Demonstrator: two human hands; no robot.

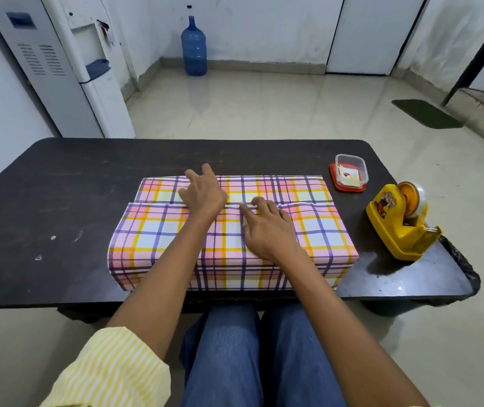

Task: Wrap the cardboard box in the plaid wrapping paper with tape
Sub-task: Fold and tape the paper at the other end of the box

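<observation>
Plaid wrapping paper [161, 230] in pink, yellow and purple covers a box shape at the middle of the dark rectangular table [58, 186], its flaps meeting along the top. Left hand [204, 192] presses flat on that seam, fingers spread straight. Right hand [267, 227] lies just beside it, fingers extended on the paper edge, gripping nothing. Clear plastic container on a red lid [351, 171] and yellow tape dispenser [396, 224] stand to the right.

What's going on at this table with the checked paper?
A person is gift-wrapping a box. The plaid wrapping paper is already folded over it, and the left hand and right hand both press flat along the overlapping seam on top. A yellow tape dispenser waits untouched to the right on the dark table, near a small plastic container.
</observation>
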